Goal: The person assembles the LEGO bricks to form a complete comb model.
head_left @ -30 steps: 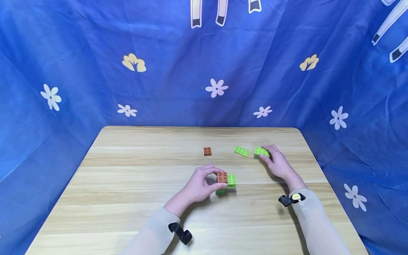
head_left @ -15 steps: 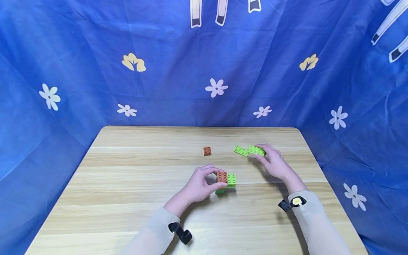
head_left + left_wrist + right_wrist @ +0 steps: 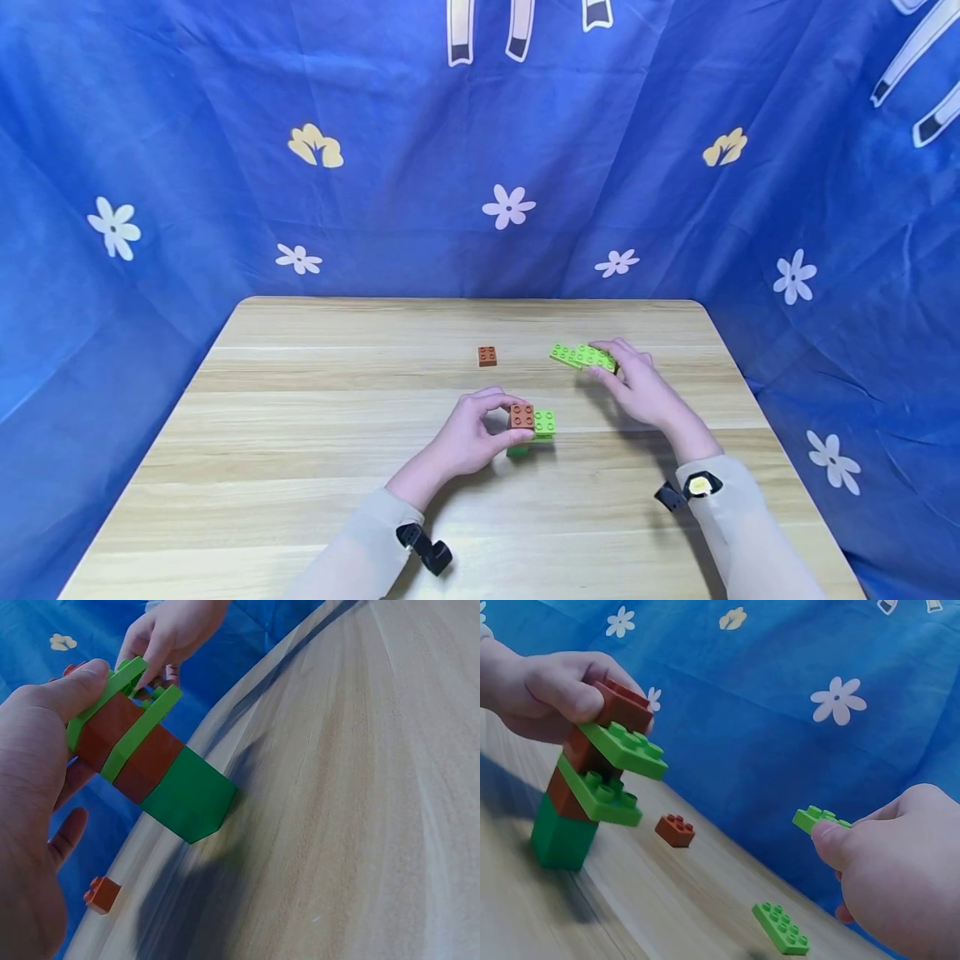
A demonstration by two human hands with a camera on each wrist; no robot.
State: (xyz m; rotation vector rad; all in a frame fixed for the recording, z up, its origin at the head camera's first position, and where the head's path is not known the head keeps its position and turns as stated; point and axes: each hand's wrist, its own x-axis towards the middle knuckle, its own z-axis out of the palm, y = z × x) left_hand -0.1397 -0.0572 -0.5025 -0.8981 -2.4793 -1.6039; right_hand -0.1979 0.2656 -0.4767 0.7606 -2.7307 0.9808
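A stack of toy building bricks stands upright on the table, its dark green block (image 3: 562,836) at the bottom. Above that, brown bricks alternate with two light green plates that jut out to one side. My left hand (image 3: 468,429) grips the stack's top brown brick (image 3: 522,416) between thumb and fingers. In my right hand (image 3: 641,387), a light green studded plate (image 3: 810,817) is pinched by its end, held above the table. Beneath it in the right wrist view, a second light green plate (image 3: 781,928) lies flat; the held one partly overlaps it in the head view.
A loose brown brick (image 3: 487,357) rests on the wooden table (image 3: 315,467) beyond the stack. Blue patterned cloth (image 3: 405,167) hangs behind the table and along its sides. Both wrists carry small black cameras on straps.
My right hand has moved left with the light green plate, from beside the lying plate to partly over it in the head view. My left hand has stayed on the stack.
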